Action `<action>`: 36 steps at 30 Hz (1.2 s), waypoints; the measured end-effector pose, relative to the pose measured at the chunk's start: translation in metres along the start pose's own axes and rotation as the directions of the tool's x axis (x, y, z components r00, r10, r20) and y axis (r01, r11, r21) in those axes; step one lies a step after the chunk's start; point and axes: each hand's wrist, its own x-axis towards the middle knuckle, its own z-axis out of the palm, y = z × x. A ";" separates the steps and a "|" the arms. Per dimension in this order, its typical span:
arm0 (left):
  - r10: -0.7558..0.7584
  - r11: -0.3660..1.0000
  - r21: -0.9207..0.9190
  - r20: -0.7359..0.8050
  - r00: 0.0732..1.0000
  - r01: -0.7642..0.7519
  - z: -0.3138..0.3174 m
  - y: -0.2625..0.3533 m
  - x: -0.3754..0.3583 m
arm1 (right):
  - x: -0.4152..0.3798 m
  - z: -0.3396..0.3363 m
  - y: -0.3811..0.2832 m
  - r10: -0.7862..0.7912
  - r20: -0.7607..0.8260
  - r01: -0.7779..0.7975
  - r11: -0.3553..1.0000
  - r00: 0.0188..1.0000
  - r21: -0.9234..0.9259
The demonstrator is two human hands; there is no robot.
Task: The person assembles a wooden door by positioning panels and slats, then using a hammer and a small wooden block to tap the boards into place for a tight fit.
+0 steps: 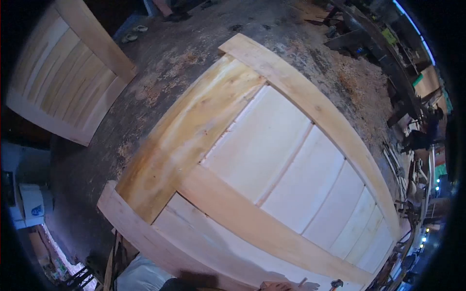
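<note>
A large panelled wooden door (242, 189) lies before me, with pale panels set between its rails and stiles. At the bottom edge of the view, part of my left hand (275, 286) rests low over the near stile with its fingers curled. Just right of it stands a thin peg-like piece (303, 281); whether the fingers grip it is cut off by the frame. Farther right shows a hammer head (337, 283) with an orange part below it. My right hand is out of view. A dark, blurred shape (198, 279) covers part of the near stile.
Another panelled wooden door (68, 72) stands at upper left. Wood shavings (357, 82) litter the dark floor (194, 36). Timber and a dark bench-like structure (381, 53) line the right side. A pair of sandals (134, 33) lies at the back left, and a white box (33, 201) stands at left.
</note>
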 end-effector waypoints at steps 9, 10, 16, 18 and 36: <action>0.160 0.957 0.229 0.099 0.982 -0.179 -0.020 -0.011 0.037 | -0.030 0.045 0.114 0.411 0.087 -0.400 0.908 0.907 -0.121; 0.259 0.900 0.345 0.065 0.964 -0.266 -0.066 -0.001 0.044 | -0.031 0.051 0.122 0.433 0.093 -0.420 0.898 0.897 -0.129; 0.180 0.864 0.499 -0.166 0.970 -0.075 -0.251 -0.015 0.073 | -0.038 0.080 0.169 0.556 0.111 -0.535 0.828 0.824 -0.170; 0.209 0.813 0.582 -0.270 0.940 -0.014 -0.278 -0.056 0.073 | -0.037 0.091 0.185 0.610 0.138 -0.591 0.791 0.780 -0.160; 0.083 0.857 0.515 -0.169 0.982 0.017 -0.291 -0.054 0.057 | -0.040 0.040 0.194 0.510 0.690 -0.837 0.474 0.514 0.274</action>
